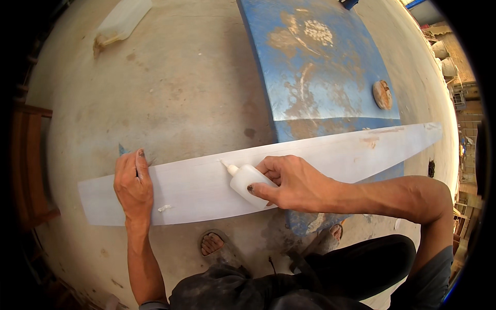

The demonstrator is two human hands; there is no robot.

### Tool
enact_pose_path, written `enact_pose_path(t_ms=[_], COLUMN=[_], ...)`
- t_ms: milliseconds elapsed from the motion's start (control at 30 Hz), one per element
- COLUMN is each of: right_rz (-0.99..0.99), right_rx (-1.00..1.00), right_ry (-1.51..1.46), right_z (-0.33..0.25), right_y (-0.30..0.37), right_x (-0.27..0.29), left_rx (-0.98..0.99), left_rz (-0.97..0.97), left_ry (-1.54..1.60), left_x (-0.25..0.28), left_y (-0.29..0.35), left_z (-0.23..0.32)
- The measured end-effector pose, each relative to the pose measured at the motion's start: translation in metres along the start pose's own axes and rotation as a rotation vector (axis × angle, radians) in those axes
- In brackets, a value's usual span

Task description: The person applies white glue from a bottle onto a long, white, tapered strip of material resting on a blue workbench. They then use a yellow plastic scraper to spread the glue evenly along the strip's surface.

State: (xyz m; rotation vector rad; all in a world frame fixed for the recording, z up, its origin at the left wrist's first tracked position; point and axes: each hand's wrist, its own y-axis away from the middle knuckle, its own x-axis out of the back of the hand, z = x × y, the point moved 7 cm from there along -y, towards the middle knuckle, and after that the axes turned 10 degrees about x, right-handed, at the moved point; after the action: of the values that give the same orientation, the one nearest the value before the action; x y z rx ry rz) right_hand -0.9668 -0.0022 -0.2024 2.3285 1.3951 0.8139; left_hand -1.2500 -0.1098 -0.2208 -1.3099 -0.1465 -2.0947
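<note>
Head view: my right hand (pixel 294 182) clamps a bottle (pixel 247 185), tilted to face the board (pixel 194 188); left hand (pixel 133 182) curled, hold unclear.

White squeeze bottle (pixel 243 181): no print legible on the visible side.
Long white strip (pixel 194 187): no lettering or numbers readable.
Blue board (pixel 356 67): no sign or writing readable.
Translucent container (pixel 124 20): no label legible.
Clutter (pixel 448 67) at right: too small to read.
</note>
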Motion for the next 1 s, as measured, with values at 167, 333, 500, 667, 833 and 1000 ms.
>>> enact_pose_path(t_ms=[167,333,500,667,833,1000], right_rz=[0.01,0.025,0.04,0.05,0.064,0.094], right_rx=[-0.004,-0.016,-0.018,-0.013,-0.015,-0.041], right_ry=[-0.008,-0.019,-0.014,0.003,-0.005,-0.027], right_z=[0.004,0.009,0.013,0.017,0.021,0.027], right_y=[0.003,0.007,0.012,0.015,0.021,0.029], right_x=[0.0,0.003,0.009,0.012,0.015,0.02], left_rx=[0.021,0.02,0.053,0.074,0.05,0.042], left_rz=[-0.016,-0.016,-0.037,-0.042,-0.041,-0.043], left_ry=[0.004,-0.002,-0.001,0.017,0.004,-0.009], left_x=[0.0,0.0,-0.002,-0.001,-0.002,-0.003], left_y=[0.0,0.0,0.0,0.001,0.0,0.001], left_z=[-0.001,0.0,-0.001,-0.002,-0.001,-0.003])
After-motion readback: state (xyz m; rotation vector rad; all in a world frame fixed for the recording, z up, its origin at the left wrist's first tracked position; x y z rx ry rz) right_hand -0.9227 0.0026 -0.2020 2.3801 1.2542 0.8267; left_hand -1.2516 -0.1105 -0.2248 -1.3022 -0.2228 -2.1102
